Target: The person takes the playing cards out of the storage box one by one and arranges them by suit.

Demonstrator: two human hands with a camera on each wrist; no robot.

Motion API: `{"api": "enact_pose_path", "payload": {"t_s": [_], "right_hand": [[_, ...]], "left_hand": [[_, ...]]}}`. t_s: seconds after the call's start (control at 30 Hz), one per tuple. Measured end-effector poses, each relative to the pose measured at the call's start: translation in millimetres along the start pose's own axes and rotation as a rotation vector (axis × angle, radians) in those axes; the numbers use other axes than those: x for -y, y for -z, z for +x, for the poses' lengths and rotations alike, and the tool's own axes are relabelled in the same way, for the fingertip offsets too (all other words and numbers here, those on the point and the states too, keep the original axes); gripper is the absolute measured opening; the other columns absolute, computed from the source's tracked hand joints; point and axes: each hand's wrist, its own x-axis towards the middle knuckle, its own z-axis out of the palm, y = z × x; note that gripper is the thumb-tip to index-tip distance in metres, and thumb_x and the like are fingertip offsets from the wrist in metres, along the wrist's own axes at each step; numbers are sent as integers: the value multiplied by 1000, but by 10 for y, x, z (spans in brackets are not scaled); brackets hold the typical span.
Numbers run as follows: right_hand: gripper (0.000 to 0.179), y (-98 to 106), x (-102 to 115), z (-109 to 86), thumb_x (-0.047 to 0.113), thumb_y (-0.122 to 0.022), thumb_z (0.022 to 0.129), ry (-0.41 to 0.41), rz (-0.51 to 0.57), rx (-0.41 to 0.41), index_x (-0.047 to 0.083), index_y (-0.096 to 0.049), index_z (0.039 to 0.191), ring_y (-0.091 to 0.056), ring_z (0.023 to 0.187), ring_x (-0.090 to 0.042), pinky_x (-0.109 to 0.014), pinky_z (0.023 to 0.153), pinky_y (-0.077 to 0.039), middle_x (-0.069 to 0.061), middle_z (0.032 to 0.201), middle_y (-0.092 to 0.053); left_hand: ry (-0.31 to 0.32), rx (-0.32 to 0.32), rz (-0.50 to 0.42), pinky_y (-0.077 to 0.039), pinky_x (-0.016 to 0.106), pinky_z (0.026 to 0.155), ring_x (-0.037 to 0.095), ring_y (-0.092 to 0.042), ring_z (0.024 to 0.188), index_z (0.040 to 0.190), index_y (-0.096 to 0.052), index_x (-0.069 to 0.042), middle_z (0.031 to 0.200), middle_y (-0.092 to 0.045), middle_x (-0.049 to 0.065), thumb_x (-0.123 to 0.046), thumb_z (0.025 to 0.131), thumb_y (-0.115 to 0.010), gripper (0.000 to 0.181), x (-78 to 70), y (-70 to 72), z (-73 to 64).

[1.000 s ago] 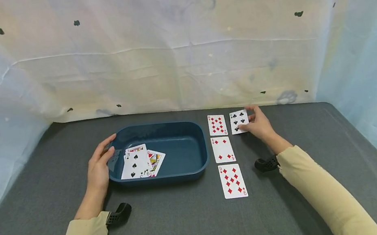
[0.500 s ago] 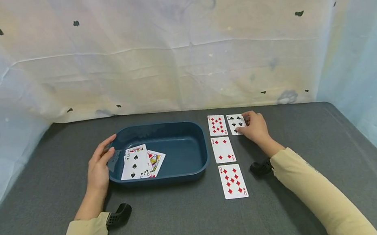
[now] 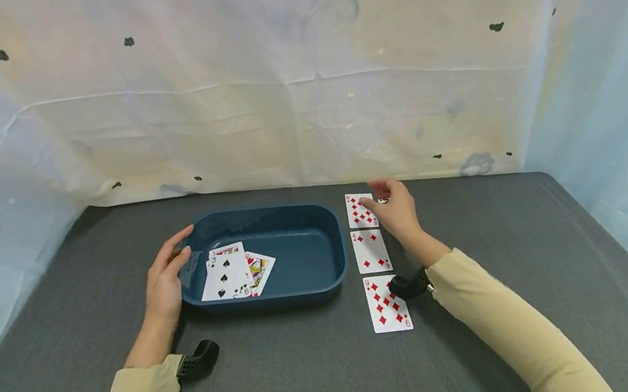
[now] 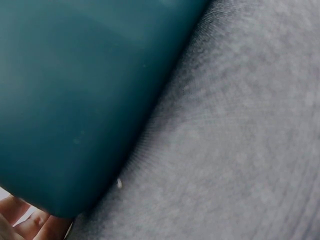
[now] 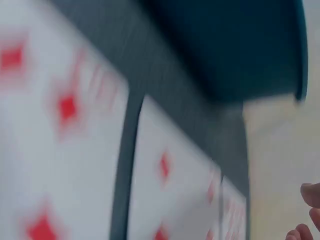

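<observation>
My left hand point(image 3: 162, 290) grips the left end of a dark blue tray point(image 3: 303, 247), thumb at the rim and fingers along the outside. In the left wrist view, fingers point(image 4: 40, 225) show at the tray's lower corner. My right hand point(image 3: 401, 215) hovers over the top of a column of playing cards, thumb and fingers apart. Its thumb overlaps a diamond card point(image 3: 357, 218). The club card point(image 3: 382, 200) beside that one is mostly hidden by the hand. In the right wrist view, nothing shows between the thumb point(image 5: 311, 194) and fingers.
Below the top card lie a four of diamonds point(image 3: 371, 252) and a nine of diamonds point(image 3: 385, 315), partly covered by the right wrist camera point(image 3: 408, 285). Several cards point(image 3: 226, 275) lie overlapped in the tray. A hanging cloth point(image 3: 290, 124) backs the grey table point(image 3: 293, 377).
The right hand slid the club card left, close beside the top diamond card, then let go and moved further left over the column. The left hand and tray have stayed put.
</observation>
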Motion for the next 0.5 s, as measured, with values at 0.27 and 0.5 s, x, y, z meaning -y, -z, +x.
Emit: {"api": "enact_pose_path", "payload": {"t_s": [0.27, 0.5], "right_hand": [[39, -277, 468, -151, 15, -69, 87, 52, 206, 53, 2, -60, 122, -56, 109, -28, -41, 96, -43, -17, 122, -59], [37, -524, 769, -314, 13, -71, 86, 108, 267, 138, 3, -62, 120, -58, 106, -27, -39, 93, -45, -15, 118, -63]], "left_hand": [[16, 3, -11, -9, 62, 110, 31, -22, 135, 147, -39, -15, 155, -28, 8, -20, 103, -34, 44, 6, 9, 5], [10, 3, -1, -12, 61, 109, 32, -25, 132, 147, -40, -16, 153, -30, 9, -21, 103, -35, 44, 8, 8, 6]]}}
